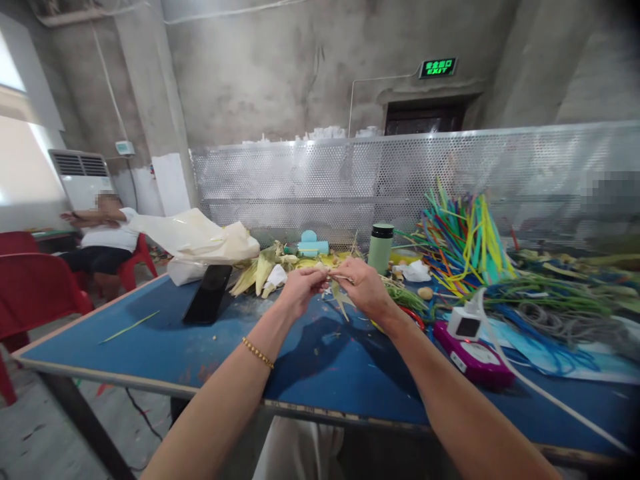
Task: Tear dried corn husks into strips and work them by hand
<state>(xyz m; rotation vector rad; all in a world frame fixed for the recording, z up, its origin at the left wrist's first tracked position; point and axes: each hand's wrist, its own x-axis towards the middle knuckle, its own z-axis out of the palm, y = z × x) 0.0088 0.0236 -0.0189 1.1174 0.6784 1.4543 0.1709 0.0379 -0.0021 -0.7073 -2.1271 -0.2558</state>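
Note:
My left hand [300, 288] and my right hand [364, 285] are raised over the blue table [150, 340], close together. Both pinch a thin pale strip of leaf [342, 300], whose loose end hangs down between them. My left wrist wears a gold bead bracelet [258, 353]. Behind my hands lies a heap of pale yellow-green husk leaves [265, 272].
A black phone [207, 294] leans against a cream bag [200, 237]. A green flask [381, 248], coloured strips [463, 240], a pink device with a white box [470, 347] and a white cable lie to the right. A seated person [107, 233] and red chairs [35, 287] are at left.

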